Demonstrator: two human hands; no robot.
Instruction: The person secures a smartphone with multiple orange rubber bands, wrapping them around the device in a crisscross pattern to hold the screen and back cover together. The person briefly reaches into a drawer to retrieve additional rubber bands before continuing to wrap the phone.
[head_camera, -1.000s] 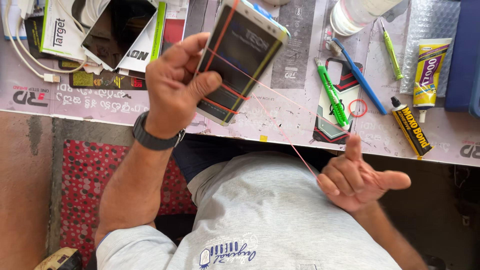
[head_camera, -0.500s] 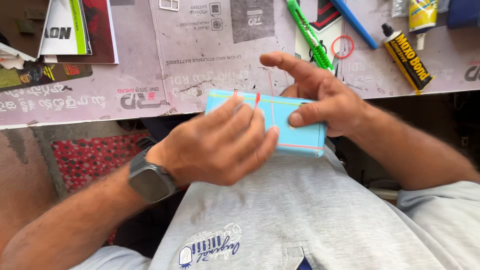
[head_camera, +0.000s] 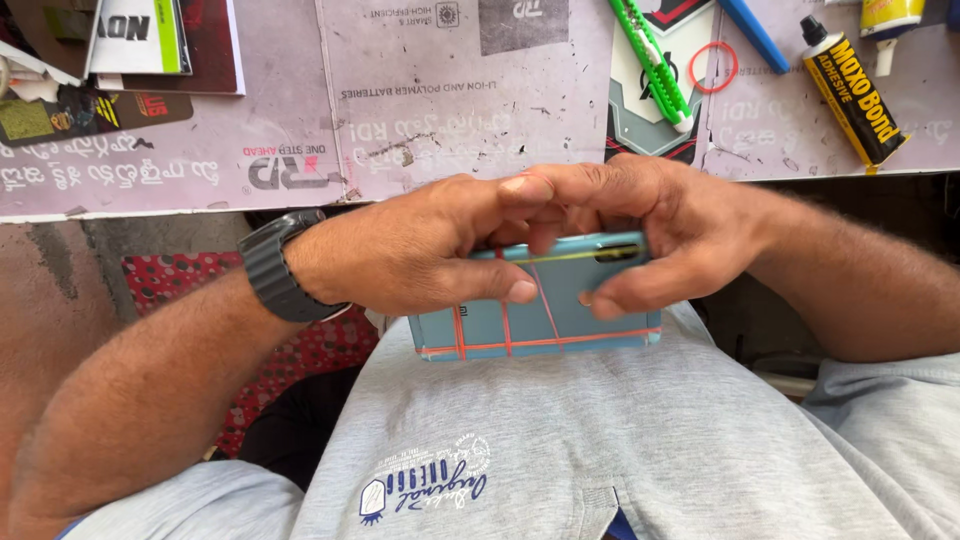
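Black-yellow glue tube (head_camera: 853, 92) (top right)

green cutter (head_camera: 652, 60), glue bottle (head_camera: 852, 92), red band (head_camera: 713, 67)

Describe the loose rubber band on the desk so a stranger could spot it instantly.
Start at the desk's paper-covered top and go to its upper right. Between the green utility knife and the black glue tube lies the red rubber band, a thin empty ring, unlike the solid tools around it.

The table (head_camera: 300, 150) is covered with printed paper; a green cutter (head_camera: 652, 62), glue tube (head_camera: 852, 92), red band (head_camera: 712, 67) and booklets (head_camera: 150, 40) are laid on it.
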